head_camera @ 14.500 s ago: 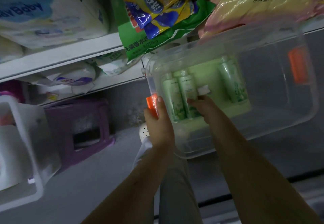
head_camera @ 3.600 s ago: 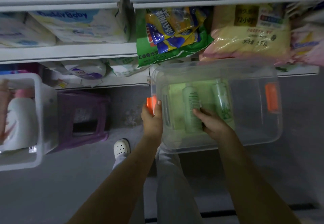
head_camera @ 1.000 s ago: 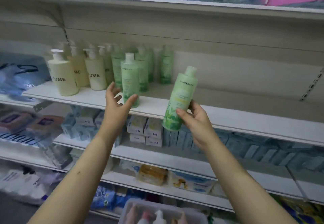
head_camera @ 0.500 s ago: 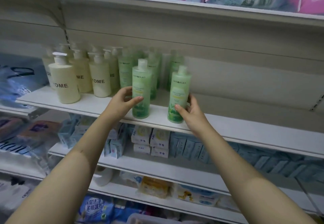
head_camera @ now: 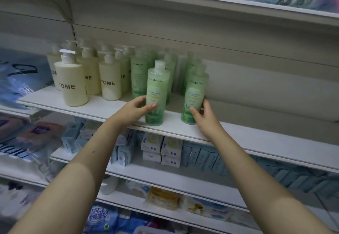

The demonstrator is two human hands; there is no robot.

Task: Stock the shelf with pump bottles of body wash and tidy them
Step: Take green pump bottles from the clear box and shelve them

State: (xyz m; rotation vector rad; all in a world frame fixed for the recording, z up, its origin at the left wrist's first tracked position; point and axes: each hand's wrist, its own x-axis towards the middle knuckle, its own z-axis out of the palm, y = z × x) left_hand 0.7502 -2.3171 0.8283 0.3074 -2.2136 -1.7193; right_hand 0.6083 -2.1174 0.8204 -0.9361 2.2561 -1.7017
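On the shelf (head_camera: 256, 134), near its front edge, the left hand (head_camera: 134, 110) gripped the upright left green bottle (head_camera: 157, 87), the right hand (head_camera: 205, 119) the right green bottle (head_camera: 195, 90).

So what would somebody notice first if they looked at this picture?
Probably the two hands at the front of the white shelf: the left hand grips one green bottle, and the right hand grips a second green bottle beside it. Next, the cream pump bottles marked YOME, standing to their left.
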